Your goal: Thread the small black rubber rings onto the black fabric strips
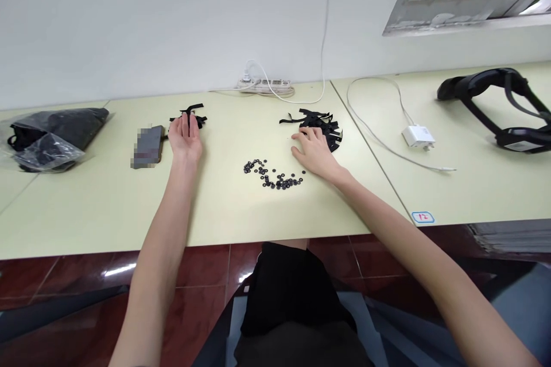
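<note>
Black strips (317,117) lying heaped against right hand (313,152), fingers resting apart; left hand (185,136) showing palm at smaller pile (197,106), cannot tell grip; rings (279,184) lying between.

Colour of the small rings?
Black; the rings show best in the head view.

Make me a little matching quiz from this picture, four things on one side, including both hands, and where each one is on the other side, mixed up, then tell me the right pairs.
Things
1. left hand
2. small black rings
3. right hand
4. power strip

Places
A. at the larger pile of black strips
B. near the wall, at the back of the table
C. at the smaller pile of black strips
D. scattered on the tabletop, between the two forearms

Pairs: 1-C, 2-D, 3-A, 4-B
</note>
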A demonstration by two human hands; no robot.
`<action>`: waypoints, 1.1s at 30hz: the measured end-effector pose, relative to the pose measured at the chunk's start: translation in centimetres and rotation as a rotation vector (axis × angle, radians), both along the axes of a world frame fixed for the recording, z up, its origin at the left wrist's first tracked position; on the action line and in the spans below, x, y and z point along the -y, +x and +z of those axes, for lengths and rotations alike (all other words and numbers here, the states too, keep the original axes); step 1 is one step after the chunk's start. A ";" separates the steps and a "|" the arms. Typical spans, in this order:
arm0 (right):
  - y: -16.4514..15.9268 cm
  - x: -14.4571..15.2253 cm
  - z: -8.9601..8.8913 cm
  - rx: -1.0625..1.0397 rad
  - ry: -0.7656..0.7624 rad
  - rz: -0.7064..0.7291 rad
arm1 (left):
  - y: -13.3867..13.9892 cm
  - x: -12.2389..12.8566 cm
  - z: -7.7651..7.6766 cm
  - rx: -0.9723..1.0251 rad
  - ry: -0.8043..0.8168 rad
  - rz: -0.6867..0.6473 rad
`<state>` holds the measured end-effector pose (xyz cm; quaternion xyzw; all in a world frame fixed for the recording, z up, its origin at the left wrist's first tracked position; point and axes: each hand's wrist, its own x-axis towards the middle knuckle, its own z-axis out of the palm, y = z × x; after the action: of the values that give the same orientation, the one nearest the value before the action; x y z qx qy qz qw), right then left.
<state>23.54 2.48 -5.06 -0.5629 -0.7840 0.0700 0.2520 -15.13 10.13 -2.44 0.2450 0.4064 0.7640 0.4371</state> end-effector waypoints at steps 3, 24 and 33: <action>0.3 -0.5 -0.5 0.015 -0.003 -0.027 | 1.8 1.0 0.9 0.031 -0.010 -0.089; -0.5 0.1 2.7 -0.733 0.050 0.216 | 5.6 2.1 -1.2 -1.365 -0.047 0.026; -1.3 1.1 3.4 -0.831 -0.066 0.222 | 13.1 7.8 2.6 -1.098 0.268 -0.660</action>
<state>22.25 1.40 -1.65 -0.4070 -0.6689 0.3423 0.5193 -1.99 2.29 0.21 0.7637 0.3754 0.3976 0.3432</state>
